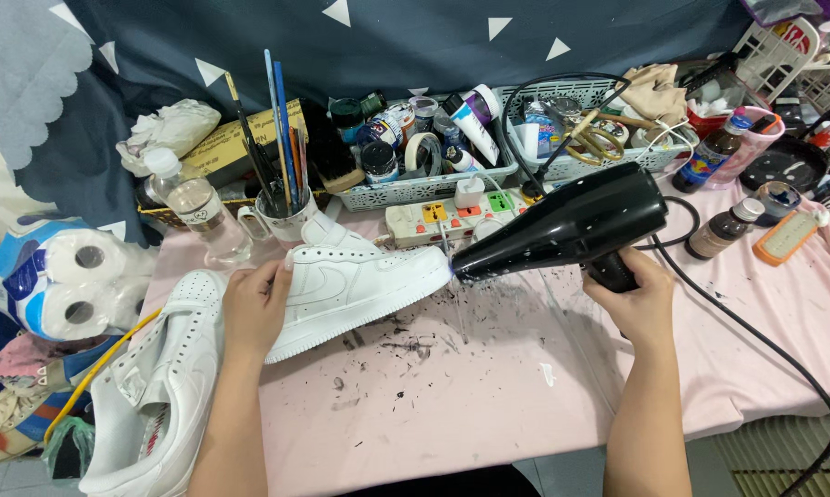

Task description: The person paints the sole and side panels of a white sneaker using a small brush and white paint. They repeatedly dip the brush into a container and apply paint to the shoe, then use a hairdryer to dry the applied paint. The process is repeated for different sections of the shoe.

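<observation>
The left hand (254, 308) is holding a white shoe (360, 285) by its heel end, with the fingers wrapped around the back and side of it. The shoe is tipping up on its side on the pink table (489, 387), with its toe pointing away from the left hand.

The right hand (634, 299) is squeezing the handle of a black hair dryer (567, 225). The fingers are curled tight around the handle. The nose of the hair dryer is pointing at the toe of the shoe and is almost touching it. A black cord (765, 345) is running from the hair dryer across the table and off its edge.

A second white shoe (157, 387) is lying just beside the held shoe, on the heel side, close to the left arm. A white mug of brushes (282, 198) is standing behind the held shoe. A power strip (452, 213) is lying behind the toe of the shoe. Little dark bits (406, 350) are lying on the table just in front of the shoe.
</observation>
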